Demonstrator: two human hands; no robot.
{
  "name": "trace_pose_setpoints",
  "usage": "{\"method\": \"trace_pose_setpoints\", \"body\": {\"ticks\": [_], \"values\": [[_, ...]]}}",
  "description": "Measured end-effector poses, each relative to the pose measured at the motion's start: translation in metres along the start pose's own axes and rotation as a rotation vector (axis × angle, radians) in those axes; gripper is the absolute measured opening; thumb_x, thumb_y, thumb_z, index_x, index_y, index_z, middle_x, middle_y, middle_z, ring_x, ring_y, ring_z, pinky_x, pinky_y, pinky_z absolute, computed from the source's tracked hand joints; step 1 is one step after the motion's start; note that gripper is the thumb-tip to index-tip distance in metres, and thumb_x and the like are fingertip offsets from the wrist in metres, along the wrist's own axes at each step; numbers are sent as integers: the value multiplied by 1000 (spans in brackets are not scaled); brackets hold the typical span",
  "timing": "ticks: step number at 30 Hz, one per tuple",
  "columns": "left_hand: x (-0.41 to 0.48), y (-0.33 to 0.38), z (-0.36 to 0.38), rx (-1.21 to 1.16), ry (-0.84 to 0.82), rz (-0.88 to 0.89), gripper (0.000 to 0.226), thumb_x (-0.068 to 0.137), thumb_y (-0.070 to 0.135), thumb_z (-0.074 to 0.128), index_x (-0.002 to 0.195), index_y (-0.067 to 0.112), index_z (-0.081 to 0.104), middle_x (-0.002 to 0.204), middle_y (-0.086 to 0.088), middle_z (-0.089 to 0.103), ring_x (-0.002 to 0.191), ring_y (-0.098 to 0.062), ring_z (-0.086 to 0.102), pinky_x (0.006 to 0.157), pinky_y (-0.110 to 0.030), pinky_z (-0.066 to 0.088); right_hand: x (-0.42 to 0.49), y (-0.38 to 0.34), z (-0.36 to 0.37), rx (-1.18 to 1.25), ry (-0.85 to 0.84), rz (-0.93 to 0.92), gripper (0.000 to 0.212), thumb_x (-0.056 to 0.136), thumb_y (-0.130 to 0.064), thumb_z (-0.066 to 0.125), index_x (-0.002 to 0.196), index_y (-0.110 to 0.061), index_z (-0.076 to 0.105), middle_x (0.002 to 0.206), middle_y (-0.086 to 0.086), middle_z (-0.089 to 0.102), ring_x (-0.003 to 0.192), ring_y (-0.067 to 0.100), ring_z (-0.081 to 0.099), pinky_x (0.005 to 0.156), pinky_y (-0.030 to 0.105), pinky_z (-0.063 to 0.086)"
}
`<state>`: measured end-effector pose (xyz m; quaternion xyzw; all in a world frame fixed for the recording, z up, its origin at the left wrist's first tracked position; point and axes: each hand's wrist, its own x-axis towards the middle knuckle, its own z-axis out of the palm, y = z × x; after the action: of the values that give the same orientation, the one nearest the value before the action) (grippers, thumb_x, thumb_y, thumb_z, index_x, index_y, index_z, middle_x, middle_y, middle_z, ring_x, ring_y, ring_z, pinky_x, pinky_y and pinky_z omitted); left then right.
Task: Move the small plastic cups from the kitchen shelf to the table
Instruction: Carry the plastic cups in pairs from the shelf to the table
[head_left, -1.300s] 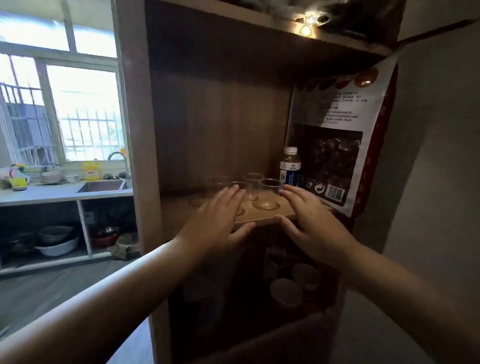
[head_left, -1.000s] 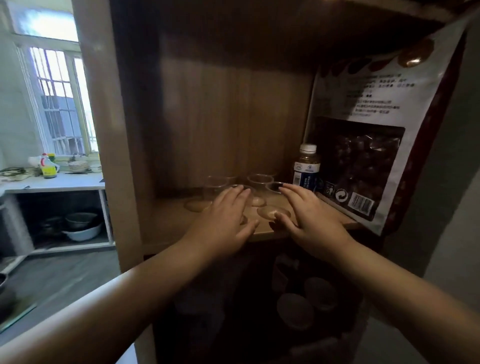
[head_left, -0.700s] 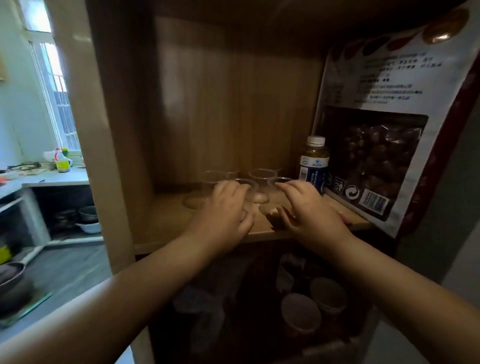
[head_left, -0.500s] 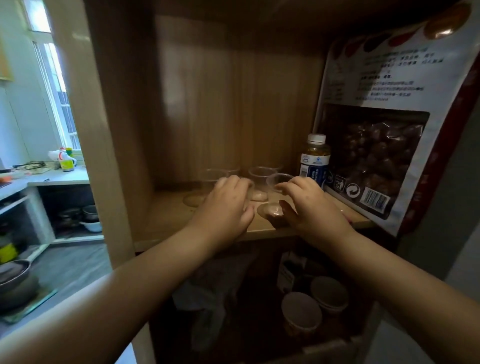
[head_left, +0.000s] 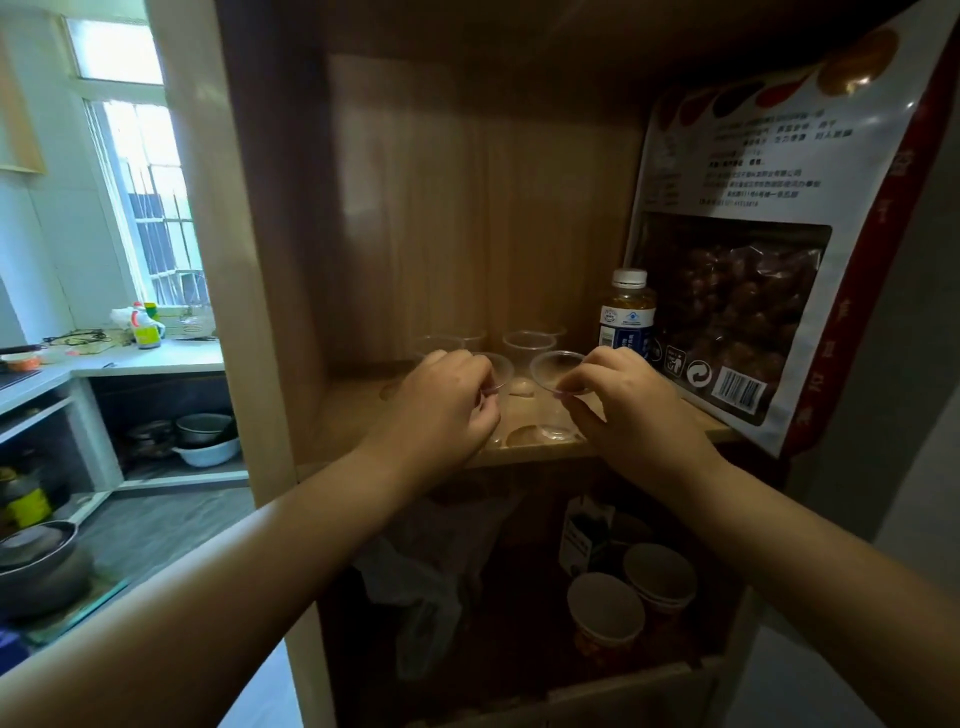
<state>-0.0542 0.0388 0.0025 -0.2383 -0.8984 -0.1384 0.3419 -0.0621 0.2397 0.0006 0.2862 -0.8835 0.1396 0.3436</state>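
Several small clear plastic cups stand on a wooden shelf (head_left: 358, 415) in front of me. My right hand (head_left: 628, 405) pinches the rim of the front right cup (head_left: 553, 371) between thumb and fingers. My left hand (head_left: 441, 410) pinches the rim of the front left cup (head_left: 500, 370), and most of that cup is hidden behind the hand. Two more clear cups, one at the back left (head_left: 441, 344) and one at the back middle (head_left: 527, 343), stand near the shelf's back wall.
A small bottle (head_left: 626, 312) with a white cap stands right of the cups, beside a big snack bag (head_left: 769, 249) leaning at the shelf's right. Paper cups (head_left: 605, 613) and a plastic bag (head_left: 431, 587) sit on the lower shelf. A kitchen counter (head_left: 145, 358) lies far left.
Both hands went from lying flat at the shelf edge to closing their fingers on the rims of the two front cups. The camera came closer to the shelf.
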Motion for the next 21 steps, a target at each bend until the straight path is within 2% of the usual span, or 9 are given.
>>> {"method": "trace_pose_setpoints", "body": {"ticks": [3, 8, 12, 14, 16, 18, 21], "values": [[-19, 1, -22, -9, 17, 10, 9, 86, 24, 54, 79, 17, 54, 77, 3, 53, 73, -10, 44, 59, -21, 38, -2, -20, -9, 33, 22, -31, 12, 86, -19, 59, 97, -15, 64, 98, 0, 59, 91, 12, 51, 72, 23, 45], [-67, -8, -66, 19, 40, -30, 14, 82, 26, 57, 73, 17, 53, 72, 5, 52, 70, -12, 45, 60, -25, 34, -8, -70, -19, 91, 47, -96, 8, 84, -22, 59, 89, -17, 62, 93, -3, 58, 86, 8, 47, 67, 14, 37], [-124, -18, -108, 63, 78, -88, 11, 82, 29, 56, 74, 24, 49, 72, 10, 51, 69, -10, 46, 63, -23, 35, -13, -128, -15, 145, 0, -173, 12, 81, -28, 56, 86, -19, 62, 91, -3, 59, 83, 12, 50, 65, 25, 45], [-156, -22, -132, 81, 87, -117, 13, 82, 29, 55, 77, 34, 45, 74, 14, 51, 70, -10, 47, 63, -23, 37, -16, -161, -11, 194, 9, -220, 10, 81, -26, 59, 85, -18, 63, 90, -2, 60, 84, 14, 52, 69, 25, 42], [-191, -30, -157, 125, 90, -168, 10, 83, 27, 57, 75, 26, 52, 74, 16, 49, 70, -9, 47, 63, -22, 34, -17, -200, -4, 285, 12, -279, 4, 81, -20, 64, 83, -16, 65, 88, -1, 62, 83, 15, 54, 70, 26, 42], [-228, -40, -185, 171, 96, -247, 12, 84, 27, 59, 75, 19, 59, 74, 17, 49, 69, -5, 46, 63, -18, 32, -17, -245, 6, 378, 5, -347, 2, 82, -17, 65, 82, -15, 65, 85, 0, 63, 81, 17, 55, 73, 26, 43], [-287, -50, -236, 191, 107, -378, 13, 82, 30, 57, 75, 21, 63, 72, 22, 47, 65, 7, 45, 63, -6, 31, -18, -315, 24, 473, -16, -428, 3, 81, -14, 66, 83, -16, 66, 85, -2, 63, 83, 16, 55, 77, 19, 41]]}}
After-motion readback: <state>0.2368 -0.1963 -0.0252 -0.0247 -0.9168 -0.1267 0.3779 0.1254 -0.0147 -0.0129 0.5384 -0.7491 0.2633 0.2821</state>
